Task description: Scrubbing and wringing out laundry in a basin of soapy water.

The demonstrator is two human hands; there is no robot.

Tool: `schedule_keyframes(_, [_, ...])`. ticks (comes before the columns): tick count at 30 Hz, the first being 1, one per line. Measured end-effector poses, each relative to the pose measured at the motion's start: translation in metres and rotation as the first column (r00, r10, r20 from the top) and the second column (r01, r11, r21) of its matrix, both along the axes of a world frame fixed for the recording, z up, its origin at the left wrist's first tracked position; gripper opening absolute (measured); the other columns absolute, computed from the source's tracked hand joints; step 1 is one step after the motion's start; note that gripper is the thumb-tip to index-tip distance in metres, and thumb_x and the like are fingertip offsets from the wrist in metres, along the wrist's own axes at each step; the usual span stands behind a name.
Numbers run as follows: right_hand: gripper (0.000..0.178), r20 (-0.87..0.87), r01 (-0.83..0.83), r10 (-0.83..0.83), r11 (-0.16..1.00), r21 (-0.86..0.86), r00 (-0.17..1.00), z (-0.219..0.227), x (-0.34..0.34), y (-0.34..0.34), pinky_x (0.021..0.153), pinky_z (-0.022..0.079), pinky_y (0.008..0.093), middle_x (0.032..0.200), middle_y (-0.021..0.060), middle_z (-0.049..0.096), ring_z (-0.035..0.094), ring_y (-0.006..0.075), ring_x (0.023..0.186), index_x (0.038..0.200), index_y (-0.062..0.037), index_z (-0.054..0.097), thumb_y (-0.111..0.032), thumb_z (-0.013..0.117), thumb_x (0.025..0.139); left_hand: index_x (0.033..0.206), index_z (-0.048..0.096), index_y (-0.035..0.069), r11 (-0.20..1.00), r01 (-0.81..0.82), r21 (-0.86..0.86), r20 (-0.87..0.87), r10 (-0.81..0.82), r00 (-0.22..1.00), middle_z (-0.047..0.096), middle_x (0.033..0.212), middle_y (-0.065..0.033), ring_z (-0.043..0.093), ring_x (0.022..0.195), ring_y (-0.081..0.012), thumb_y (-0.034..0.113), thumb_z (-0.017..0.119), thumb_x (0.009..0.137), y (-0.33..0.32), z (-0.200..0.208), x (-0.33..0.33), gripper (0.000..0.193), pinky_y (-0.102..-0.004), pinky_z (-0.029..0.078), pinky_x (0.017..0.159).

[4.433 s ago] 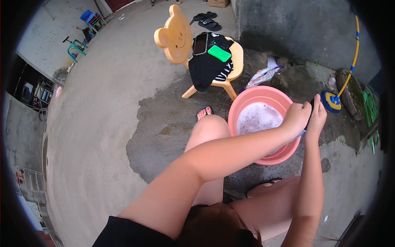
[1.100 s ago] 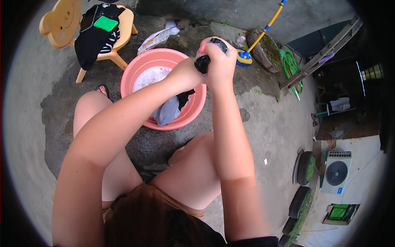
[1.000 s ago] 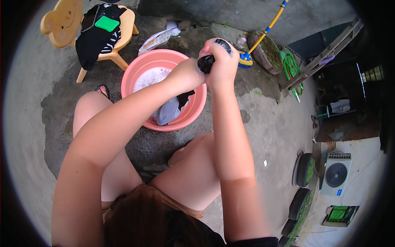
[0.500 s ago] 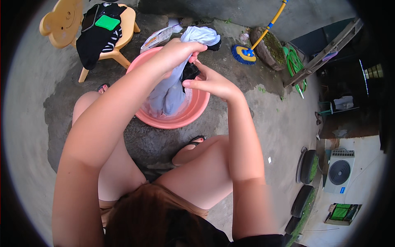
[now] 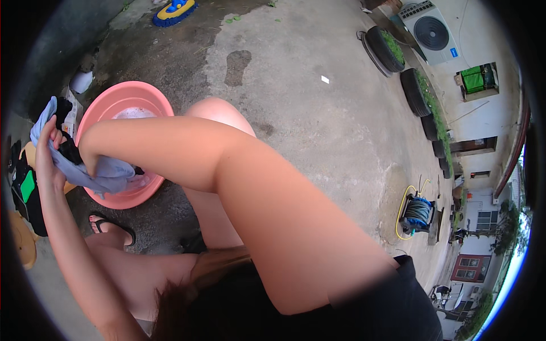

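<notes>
Wet and bunched, a light blue garment (image 5: pixel 112 174) with black cloth (image 5: pixel 69 150) against it trails from my hands into a pink basin (image 5: pixel 164 111). My left hand (image 5: pixel 52 149) is closed around its upper part, beyond the basin's left rim. Close beside it, my right hand (image 5: pixel 87 154) bends down onto the cloth over that rim and grips it. Most of the right hand's fingers are hidden by the wrist and the fabric. Suds (image 5: pixel 134 113) show on the water behind my right forearm.
Left of the basin is a yellow chair (image 5: pixel 21 241) with black clothing (image 5: pixel 33 207) and a green item (image 5: pixel 27 186) on it. A blue-and-yellow mop head (image 5: pixel 174 12) lies behind. Planted tyres (image 5: pixel 414 91) line the right wall, near a hose reel (image 5: pixel 418 211).
My view has turned to the right, so the basin and chair now appear farther left. The hands have shifted past the basin's left rim, still holding the light blue garment.
</notes>
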State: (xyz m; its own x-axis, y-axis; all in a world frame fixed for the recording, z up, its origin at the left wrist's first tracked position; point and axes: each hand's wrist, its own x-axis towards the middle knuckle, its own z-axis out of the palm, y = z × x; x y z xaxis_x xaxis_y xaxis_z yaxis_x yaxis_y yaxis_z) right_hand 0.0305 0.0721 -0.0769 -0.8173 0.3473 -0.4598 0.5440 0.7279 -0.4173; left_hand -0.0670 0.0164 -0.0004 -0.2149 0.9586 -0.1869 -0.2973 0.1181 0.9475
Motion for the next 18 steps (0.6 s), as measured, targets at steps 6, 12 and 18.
schedule_keyframes(6, [0.062, -0.017, -0.065, 0.067, 0.994, 0.093, 0.998, 0.022, -0.02, -0.021, 0.093, 0.044, 0.0397, 0.119, 0.0132, 0.062, 0.057, 0.0286, 0.111, 0.116, -0.011, 0.066, -0.046, 0.076, 0.065, 0.07, 0.044, 0.014, 1.0, -0.028, 0.003, 0.043, 0.028, 0.999, 0.035, 0.059, 0.0065, 0.034, 0.051, -0.0033, 0.015, 0.061, 0.09, -0.023, 0.019, -0.002, 0.027, -0.0193, 0.033, 0.058])
schedule_keyframes(12, [0.056, -0.004, -0.025, 0.026, 0.994, 0.103, 1.0, 0.033, 0.002, -0.022, 0.088, 0.046, 0.0402, 0.111, 0.0132, 0.065, 0.061, 0.0288, 0.103, 0.11, -0.0097, 0.069, -0.043, 0.074, 0.066, 0.072, 0.048, 0.01, 0.999, -0.044, 0.016, 0.077, 0.043, 0.996, 0.041, 0.06, 0.0049, 0.037, 0.051, -0.0046, 0.009, 0.063, 0.087, -0.027, 0.027, 0.02, 0.021, -0.0209, 0.033, 0.054])
schedule_keyframes(18, [0.049, -0.096, -0.167, 0.184, 0.972, 0.163, 0.978, 0.047, 0.029, -0.025, 0.083, 0.049, 0.0386, 0.099, 0.0144, 0.069, 0.065, 0.0284, 0.092, 0.104, -0.0075, 0.071, -0.042, 0.07, 0.069, 0.071, 0.047, 0.01, 0.996, -0.016, 0.086, 0.054, 0.011, 0.998, 0.044, 0.062, 0.0026, 0.039, 0.053, -0.0074, 0.009, 0.065, 0.085, -0.024, 0.032, 0.034, 0.022, -0.0224, 0.033, 0.055])
